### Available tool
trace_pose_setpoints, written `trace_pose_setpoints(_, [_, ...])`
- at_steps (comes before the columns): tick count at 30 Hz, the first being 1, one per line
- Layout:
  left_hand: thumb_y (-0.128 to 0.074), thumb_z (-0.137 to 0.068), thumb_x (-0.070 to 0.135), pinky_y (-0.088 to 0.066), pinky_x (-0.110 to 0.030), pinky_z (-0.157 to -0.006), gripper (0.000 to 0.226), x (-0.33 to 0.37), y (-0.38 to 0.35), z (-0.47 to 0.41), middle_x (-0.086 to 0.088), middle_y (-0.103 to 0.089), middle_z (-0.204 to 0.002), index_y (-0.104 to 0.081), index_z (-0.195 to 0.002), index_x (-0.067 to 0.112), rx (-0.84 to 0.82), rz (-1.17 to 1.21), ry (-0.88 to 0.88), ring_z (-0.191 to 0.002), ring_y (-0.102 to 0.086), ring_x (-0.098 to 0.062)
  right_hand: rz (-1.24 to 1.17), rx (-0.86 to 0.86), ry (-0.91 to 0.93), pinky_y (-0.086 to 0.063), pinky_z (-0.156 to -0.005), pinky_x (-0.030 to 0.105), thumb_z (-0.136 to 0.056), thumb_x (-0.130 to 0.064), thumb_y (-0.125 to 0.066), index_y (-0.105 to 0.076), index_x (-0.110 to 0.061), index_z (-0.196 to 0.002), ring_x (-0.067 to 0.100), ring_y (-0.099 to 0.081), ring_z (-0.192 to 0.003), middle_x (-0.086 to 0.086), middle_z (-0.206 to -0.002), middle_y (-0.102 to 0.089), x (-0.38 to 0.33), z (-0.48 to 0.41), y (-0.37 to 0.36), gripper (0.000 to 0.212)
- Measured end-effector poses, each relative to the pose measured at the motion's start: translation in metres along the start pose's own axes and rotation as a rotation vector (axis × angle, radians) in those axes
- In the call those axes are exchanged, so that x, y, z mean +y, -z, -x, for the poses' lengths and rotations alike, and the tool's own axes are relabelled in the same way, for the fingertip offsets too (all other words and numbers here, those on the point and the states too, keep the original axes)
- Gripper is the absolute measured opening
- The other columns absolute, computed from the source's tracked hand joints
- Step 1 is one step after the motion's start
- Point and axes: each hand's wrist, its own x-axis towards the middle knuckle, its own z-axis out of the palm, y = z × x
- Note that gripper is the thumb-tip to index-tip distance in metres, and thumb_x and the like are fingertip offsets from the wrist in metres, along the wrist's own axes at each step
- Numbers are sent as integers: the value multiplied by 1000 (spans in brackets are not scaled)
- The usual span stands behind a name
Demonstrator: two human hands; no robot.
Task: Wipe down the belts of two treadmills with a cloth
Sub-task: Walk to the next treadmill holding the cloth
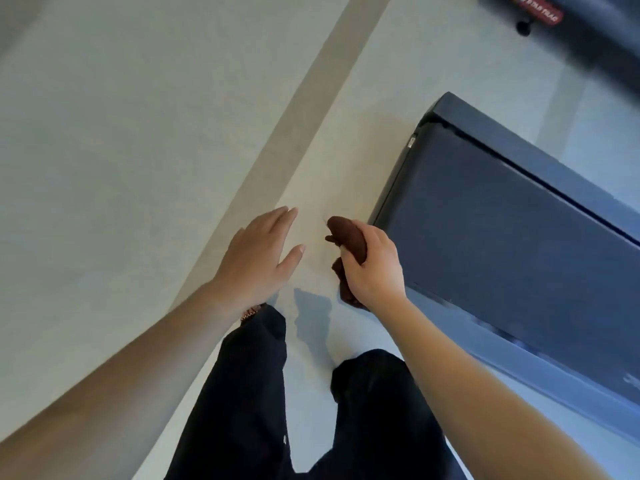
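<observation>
My right hand (374, 268) is closed around a bunched dark brown cloth (349, 237), held in the air just left of the rear end of a treadmill. The treadmill's dark belt (502, 230) runs from the centre right toward the lower right, framed by dark side rails. My left hand (259, 254) hovers open with fingers spread, holding nothing, a little left of the cloth. A second dark machine (581, 32) with a red label sits blurred in the top right corner.
Pale grey floor (121, 150) fills the left and the top, crossed by a darker diagonal stripe (298, 129). My legs in black trousers (277, 393) stand at the bottom centre, beside the treadmill's near rail (540, 375).
</observation>
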Motion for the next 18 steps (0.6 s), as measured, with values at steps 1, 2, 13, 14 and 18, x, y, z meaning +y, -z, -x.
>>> trace_pose_setpoints(1, [-34, -98, 41, -23, -42, -115, 59, 11, 25, 16, -1, -22, -156, -19, -149, 17, 5, 25, 11, -143, -19, -17, 13, -4, -4, -44, -96, 53, -89, -30, -51, -50, -35, -131, 17, -49, -119, -12, -127, -52, -23, 14, 15, 42])
trace_pose_setpoints(2, [-35, -98, 40, -22, -41, -115, 59, 22, 49, 29, -1, -22, -156, -20, -149, 17, 8, 41, 13, -143, -19, -17, 20, -1, -7, -44, -97, 54, -90, -30, -51, -50, -35, -132, 17, -48, -120, -11, -129, -52, -45, 26, 30, 42])
trace_pose_setpoints(13, [-38, -98, 36, -18, -33, -116, 56, 84, 221, 28, 1, -23, -155, -24, -148, 17, 109, 39, -51, -143, -17, -14, -43, 67, 35, -46, -92, 52, -80, -41, -40, -50, -38, -130, 16, -49, -117, -10, -125, -55, -168, 29, 119, 51])
trace_pose_setpoints(14, [-37, -98, 36, -18, -33, -116, 56, 90, 226, 16, 2, -23, -156, -23, -149, 17, 98, 33, -68, -143, -17, -14, -46, 83, 32, -46, -92, 52, -81, -40, -41, -50, -38, -130, 17, -49, -117, -10, -125, -54, -171, 21, 125, 50])
trace_pose_setpoints(18, [-36, -98, 38, -20, -38, -116, 55, 121, 238, -44, 2, -22, -156, -22, -149, 21, 12, -5, -146, -143, -17, -15, -9, 159, 6, -44, -95, 53, -90, -32, -49, -47, -35, -135, 18, -44, -123, -9, -131, -51, -174, -23, 157, 46])
